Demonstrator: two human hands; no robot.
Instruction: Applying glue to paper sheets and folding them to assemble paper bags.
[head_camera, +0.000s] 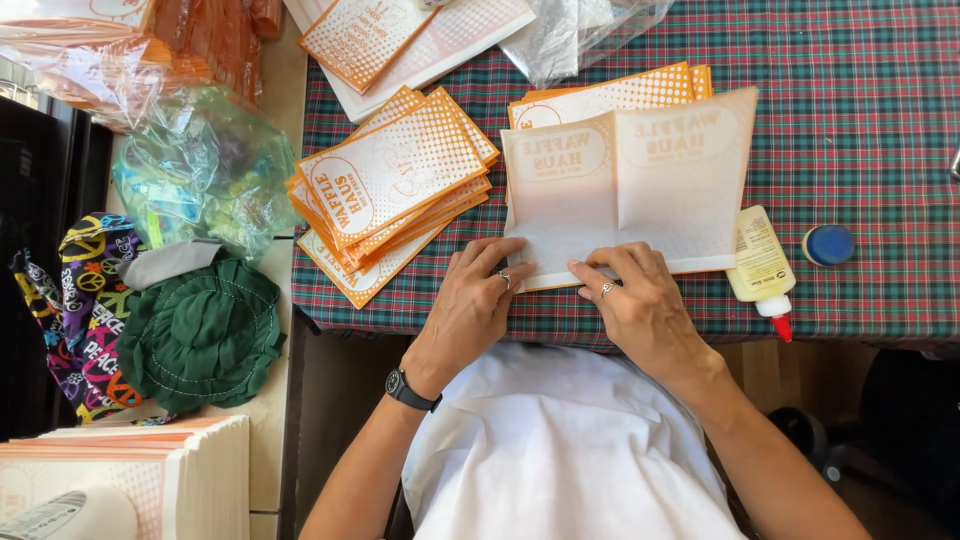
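Two hands are pressed flat, fingers spread, on the near edge of a folded paper sheet (625, 190): left hand (470, 305), right hand (635, 300). A glue bottle (760, 260) lies just right on the desk (860, 120).

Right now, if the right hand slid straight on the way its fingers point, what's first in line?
The right hand points up-left across the folded paper sheet it presses. Beyond its fingertips, first comes the left hand, close by; the exact gap is unclear.

Left hand (472, 300): palm down, fingers extended forward and lightly spread, ring on one finger, black watch on wrist. Right hand (635, 300): palm down, fingers angled toward the left hand, ring worn. Forearms bare.
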